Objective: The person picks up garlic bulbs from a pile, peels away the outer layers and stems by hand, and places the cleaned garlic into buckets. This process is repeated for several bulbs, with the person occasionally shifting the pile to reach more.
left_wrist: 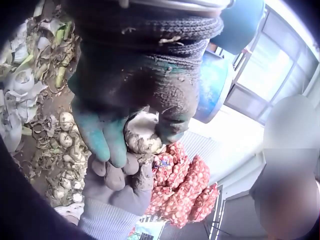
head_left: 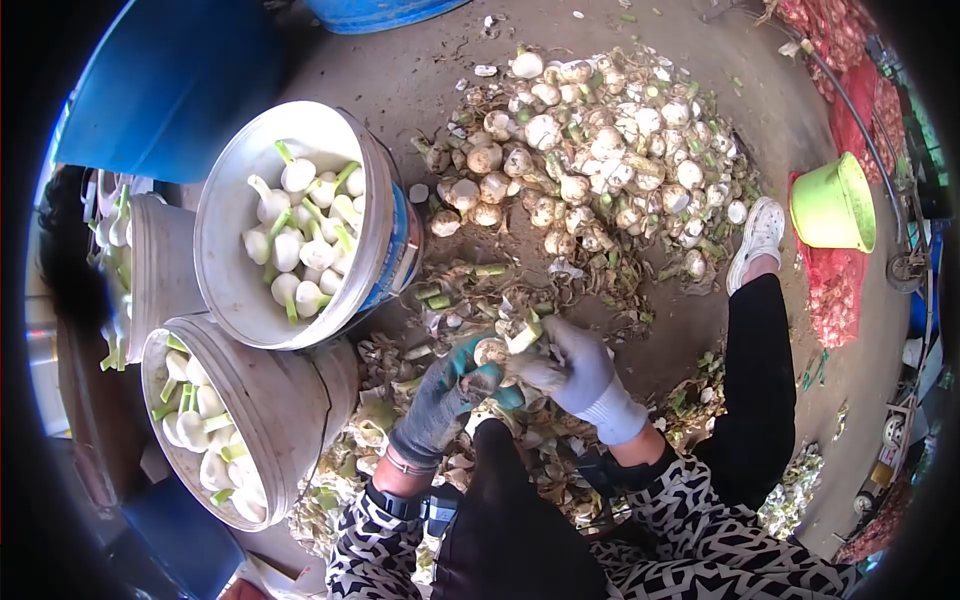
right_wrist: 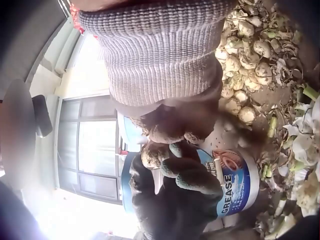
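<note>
A soil-stained garlic bulb [head_left: 491, 352] is held in front of the body by my left hand [head_left: 448, 392], in a dark grey glove with green fingers. My right hand [head_left: 590, 378], in a pale grey knitted glove, pinches at the bulb's side, where a green stem stub [head_left: 525, 335] sticks up. In the left wrist view, fingers of both gloves meet around the bulb [left_wrist: 142, 136], which shows a white peeled patch. The right wrist view has the brown outer skin of the bulb [right_wrist: 154, 155] between the two gloves.
Peeled white garlic fills a large bucket [head_left: 375, 190] and a tilted bucket [head_left: 300, 390] on the left. Beyond my hands lies a heap of unpeeled garlic [head_left: 610, 150]. Skins and stem cuttings [head_left: 380, 430] litter the floor. A lime-green bucket [head_left: 833, 205] stands right, near red net bags [head_left: 838, 300].
</note>
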The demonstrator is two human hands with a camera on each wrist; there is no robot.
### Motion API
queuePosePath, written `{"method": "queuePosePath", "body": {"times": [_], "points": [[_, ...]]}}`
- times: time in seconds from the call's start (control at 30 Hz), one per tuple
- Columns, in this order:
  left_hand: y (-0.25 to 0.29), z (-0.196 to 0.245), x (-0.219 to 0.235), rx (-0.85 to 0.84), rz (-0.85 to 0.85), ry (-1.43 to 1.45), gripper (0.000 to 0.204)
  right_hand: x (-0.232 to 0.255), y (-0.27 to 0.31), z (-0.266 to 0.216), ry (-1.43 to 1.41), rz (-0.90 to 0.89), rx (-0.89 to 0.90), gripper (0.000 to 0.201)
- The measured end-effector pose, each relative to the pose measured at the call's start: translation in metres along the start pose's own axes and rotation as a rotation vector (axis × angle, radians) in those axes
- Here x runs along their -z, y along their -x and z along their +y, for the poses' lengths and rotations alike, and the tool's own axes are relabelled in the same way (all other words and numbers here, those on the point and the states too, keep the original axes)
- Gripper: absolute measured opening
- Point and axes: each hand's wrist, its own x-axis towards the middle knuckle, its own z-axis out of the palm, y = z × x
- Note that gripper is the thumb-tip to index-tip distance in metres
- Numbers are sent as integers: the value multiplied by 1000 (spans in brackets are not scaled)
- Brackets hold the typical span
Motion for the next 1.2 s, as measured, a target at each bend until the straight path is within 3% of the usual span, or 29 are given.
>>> {"method": "queuePosePath", "body": {"times": [0.1,0.2,0.27,0.3,0.37,0.43,0.5,0.53,0.6,0.63,0.7,0.73,0.77,0.83,0.9,0.97,1.0,1.03,1.1,1.13,1.17,1.2], "points": [[4,17,-11,-128,34,-329,65,2,-7,3,-76,-91,56,24],[8,12,-5,-116,1,-196,71,0,-6,10,-120,-135,88,22],[7,2,1,-286,-125,-94,68,2,-4,10,-76,-151,140,20],[7,3,0,-290,-123,-90,68,4,-2,10,-223,-256,36,18],[6,8,-2,-223,15,-557,64,6,6,8,-520,-462,-182,15],[-6,9,4,-130,33,-817,57,6,14,0,-640,-645,-383,23],[-20,-5,11,-400,60,-872,59,-6,27,13,-908,-605,-420,25],[-26,-4,11,-400,58,-874,59,-10,30,17,-909,-603,-419,25],[-39,19,-4,-25,139,-246,77,-19,31,21,-941,-500,-345,28],[-42,19,-5,-24,136,-250,77,-23,31,23,-943,-496,-342,28],[-48,13,-4,-38,389,-118,80,-31,31,31,-993,-359,-334,34],[-46,7,2,-125,372,-186,76,-37,27,44,-922,-297,-204,37],[-41,5,-1,-123,366,-190,76,-35,26,44,-924,-290,-202,37],[-25,6,-11,-363,391,-309,58,-32,24,44,-1691,-474,-324,35],[-7,7,-22,-494,142,-443,54,-24,25,32,-1371,-272,-545,30],[3,15,-31,-308,105,-584,73,-32,26,28,-1150,-263,-522,28],[2,22,-24,-303,30,-582,76,-30,24,21,-1213,-362,-531,26],[0,22,-18,-264,32,-483,78,-34,25,21,-1235,-349,-514,26],[-7,14,-13,-255,16,-326,75,-39,25,18,-1565,-517,-413,29],[-6,9,-24,-231,122,-107,62,-36,25,13,-1664,-505,-431,33],[-9,13,-19,-127,150,-98,48,-37,23,17,-1764,-614,-376,33],[-12,14,-20,-165,164,-148,42,-36,26,20,-1834,-616,-333,33]]}}
